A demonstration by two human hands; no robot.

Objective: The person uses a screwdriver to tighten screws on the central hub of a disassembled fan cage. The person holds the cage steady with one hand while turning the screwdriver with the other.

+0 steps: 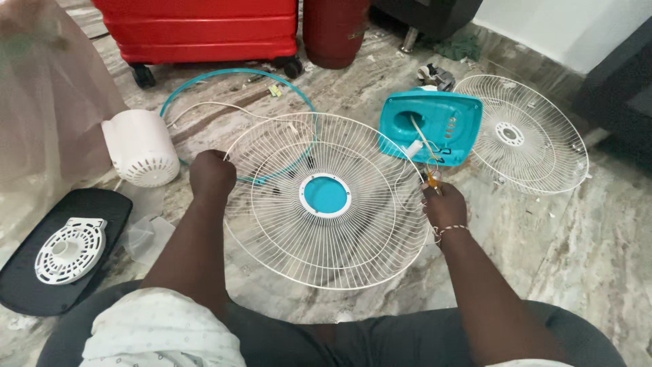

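A: Hands first, where are they?

B: Both are on the white wire fan guard [326, 200] with the teal centre disc, which lies on the marble floor [584, 251] right in front of the seated person. The left hand [212, 175] is at its upper left rim, fingers curled together into a fist on the wires. The right hand [445, 204] is at the right rim, fingers closed around a small orange-handled tool [432, 180], probably a screwdriver; its tip is too small to make out.

A: What lies around it?

B: A 2nd white wire guard [521, 134] lies well apart to the right. Between the 2 guards lies a teal plastic housing [430, 127] with a wire hanging from it. A teal ring [238, 75] lies behind the held guard, partly under it. To the left stands a white vented motor cover [141, 147], and nearer, a black oval base [64, 251] with a round white vented part [70, 250] on it. A red suitcase [197, 30] on wheels stands at the back.
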